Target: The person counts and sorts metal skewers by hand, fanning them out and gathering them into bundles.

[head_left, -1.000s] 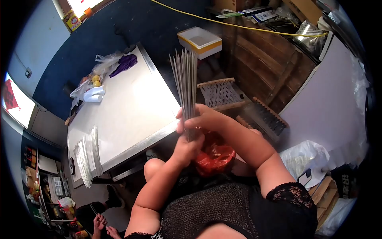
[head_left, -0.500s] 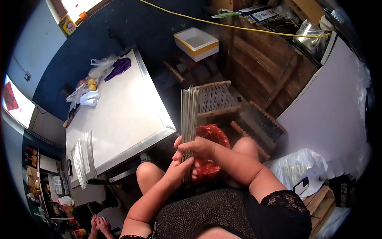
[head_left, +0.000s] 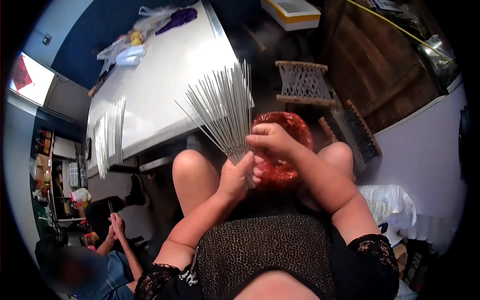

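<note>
My left hand (head_left: 237, 175) is closed round the lower end of a bundle of thin silvery-grey rods (head_left: 222, 107), which fan out upward and to the left. The thumb lies across the front of the bundle. Beside the fan's right edge, my right hand (head_left: 272, 140) is closed, its thumb and fingers pinching at the outermost rods. How many rods it grips is hidden. A red plastic bag lining a round container (head_left: 290, 172) sits between my knees, below and behind my right hand.
A white table (head_left: 165, 85) with a metal edge stands ahead left, bearing more rods (head_left: 109, 135), plastic bags and a purple cloth (head_left: 182, 19). Wooden-framed stools (head_left: 305, 82) stand ahead right. A co-worker (head_left: 112, 265) sits at lower left, hands together round thin rods. A white bag (head_left: 387, 205) lies at right.
The upright, compact bundle has spread into a fan tilting left. My right hand has moved from wrapping the bundle to its right edge. The view has shifted, showing more of the co-worker.
</note>
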{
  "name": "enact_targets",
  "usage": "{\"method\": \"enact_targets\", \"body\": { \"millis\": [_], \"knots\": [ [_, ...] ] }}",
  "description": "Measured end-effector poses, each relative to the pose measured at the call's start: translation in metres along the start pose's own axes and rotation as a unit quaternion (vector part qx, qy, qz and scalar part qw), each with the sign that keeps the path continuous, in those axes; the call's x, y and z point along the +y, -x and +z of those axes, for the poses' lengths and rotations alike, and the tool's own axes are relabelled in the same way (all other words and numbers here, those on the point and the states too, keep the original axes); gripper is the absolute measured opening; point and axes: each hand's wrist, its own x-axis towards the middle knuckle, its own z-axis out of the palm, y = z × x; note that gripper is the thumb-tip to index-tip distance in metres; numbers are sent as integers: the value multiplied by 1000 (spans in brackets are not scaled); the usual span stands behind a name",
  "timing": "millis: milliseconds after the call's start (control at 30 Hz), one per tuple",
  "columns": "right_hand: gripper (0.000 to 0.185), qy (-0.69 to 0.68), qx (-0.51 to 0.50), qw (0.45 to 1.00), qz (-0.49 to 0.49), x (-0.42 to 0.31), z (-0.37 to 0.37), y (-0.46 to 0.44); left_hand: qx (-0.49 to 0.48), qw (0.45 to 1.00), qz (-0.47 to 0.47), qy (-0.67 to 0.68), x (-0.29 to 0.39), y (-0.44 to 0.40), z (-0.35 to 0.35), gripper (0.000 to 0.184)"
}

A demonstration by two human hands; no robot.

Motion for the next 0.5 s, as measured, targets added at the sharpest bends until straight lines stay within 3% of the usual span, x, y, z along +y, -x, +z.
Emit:
{"method": "enact_targets", "body": {
  "millis": [67,300,500],
  "knots": [
    [18,38,17,999,-5,6,2,-2,16,1000,-6,13,-5,-1,-5,19],
    [27,-68,39,997,21,28,-7,-8,16,999,2,32,-3,-5,-9,19],
    [19,13,58,998,29,15,-1,-3,4,999,-29,34,6,-3,-6,17]
  ]
}}
